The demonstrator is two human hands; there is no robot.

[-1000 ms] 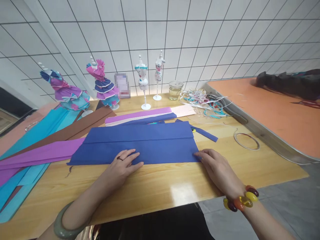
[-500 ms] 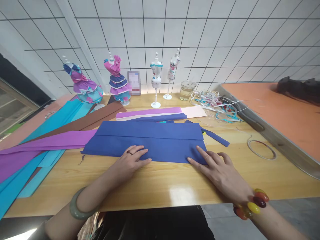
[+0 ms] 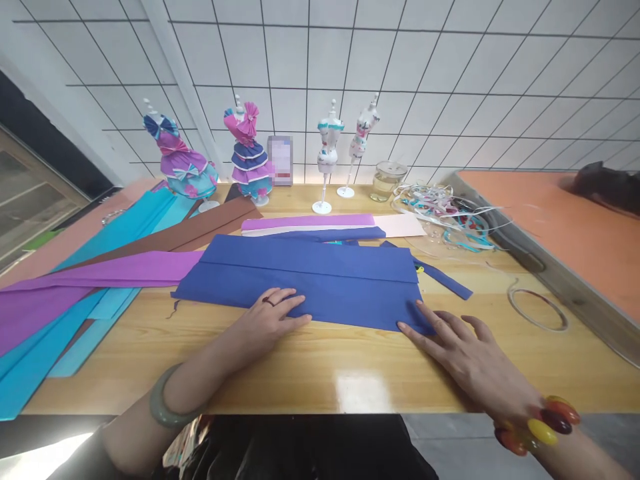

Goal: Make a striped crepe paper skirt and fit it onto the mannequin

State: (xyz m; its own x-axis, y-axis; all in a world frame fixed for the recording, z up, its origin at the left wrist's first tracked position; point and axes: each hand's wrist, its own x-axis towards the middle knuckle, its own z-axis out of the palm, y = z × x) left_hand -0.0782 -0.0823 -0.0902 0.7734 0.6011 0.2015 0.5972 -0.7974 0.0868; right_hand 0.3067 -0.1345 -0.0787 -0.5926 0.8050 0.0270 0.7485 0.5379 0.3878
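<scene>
A folded sheet of dark blue crepe paper (image 3: 320,277) lies flat across the wooden table (image 3: 320,363), with a lengthwise crease. My left hand (image 3: 267,319) rests flat on the sheet's near edge, fingers stretched out and together, a ring on one finger. My right hand (image 3: 463,347) lies open with fingers spread at the sheet's near right corner, fingertips on the paper. Neither hand holds anything.
Purple (image 3: 100,273), turquoise (image 3: 45,353) and brown (image 3: 200,230) paper strips lie to the left. Small dress-form mannequins (image 3: 327,157), two with paper dresses (image 3: 247,157), stand at the back beside a glass jar (image 3: 385,180). Tangled ribbons (image 3: 450,213) and a wire ring (image 3: 537,308) lie right. An orange table (image 3: 565,227) adjoins.
My right hand slid from gripping the sheet's right edge to lying spread on its near right corner. The view has shifted; my left hand stays pressed on the near edge.
</scene>
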